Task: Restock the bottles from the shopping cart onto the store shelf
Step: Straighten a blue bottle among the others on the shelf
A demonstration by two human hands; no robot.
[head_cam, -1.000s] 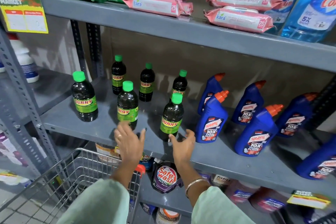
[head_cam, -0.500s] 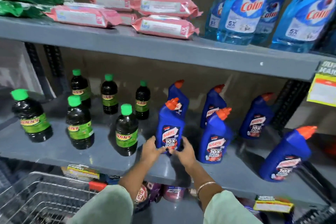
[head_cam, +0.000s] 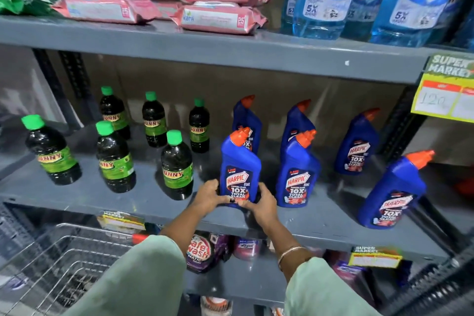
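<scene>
- Wire shopping cart [head_cam: 64,264] sits lower left, below the shelf [head_cam: 102,197].
- 6 green-capped dark bottles [head_cam: 177,165] stand left.
- Left hand [head_cam: 209,195] and right hand [head_cam: 261,204] clasp the base of an upright blue Harpic bottle [head_cam: 239,164] at the shelf's front edge.
- 5 more blue bottles [head_cam: 297,169] stand right.

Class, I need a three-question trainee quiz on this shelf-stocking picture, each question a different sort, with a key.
1. True or false: both hands grip the same blue Harpic bottle.
2. How many green-capped dark bottles stand on the middle shelf?
3. The pink wipes packs lie: A) on the top shelf, B) in the cart, C) on the bottom shelf.

Key: 1. True, the left hand and right hand clasp its base. 2. Six. 3. A.
</scene>
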